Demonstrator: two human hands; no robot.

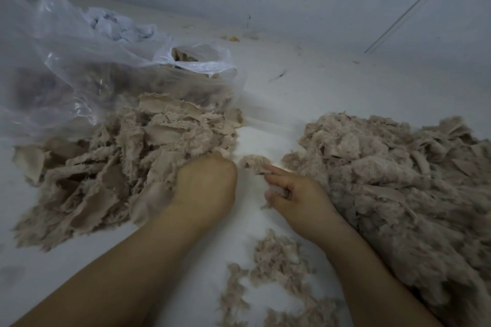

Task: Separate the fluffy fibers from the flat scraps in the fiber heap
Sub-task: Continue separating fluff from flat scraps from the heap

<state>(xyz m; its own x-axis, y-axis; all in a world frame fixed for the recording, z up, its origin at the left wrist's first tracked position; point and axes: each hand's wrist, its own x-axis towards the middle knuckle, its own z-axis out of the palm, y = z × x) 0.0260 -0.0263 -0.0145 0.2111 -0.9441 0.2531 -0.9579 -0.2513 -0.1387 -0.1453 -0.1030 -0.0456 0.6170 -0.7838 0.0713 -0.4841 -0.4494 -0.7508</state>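
Head view, looking down at a white floor surface [265, 103] with pale walls behind.

Left: heap of flat beige-taupe torn scraps with fuzzy edges [127, 156], spread from the near-left floor up to the clear plastic bag [66, 66]. The bag lies behind the heap, touching its far edge; more of the same beige material shows through the bag's mouth. Behind the bag, a bunch of crumpled white-blue material [119, 26], blurred, can't say what it is.

Right: bigger mound of fluffy taupe-pink fibers [393, 183], running off the right and bottom edges.

Near centre, between the forearms: small loose scatter of fluffy fiber tufts [276, 255].

Left hand [206, 188]: back of hand up, fingers curled down into the right edge of the scrap heap. Fingertips are buried, so likely gripping scraps, but can't confirm.

Right hand [297, 194]: in the gap between the two heaps, just beside the fluffy mound. Curled fingers hold a pale wisp of fiber in the palm; the index finger points forward and touches a small separate fluffy tuft [253, 162] on the floor.

Hands close together, not touching.

Few small yellowish bits [233, 38] on the floor by the far wall.
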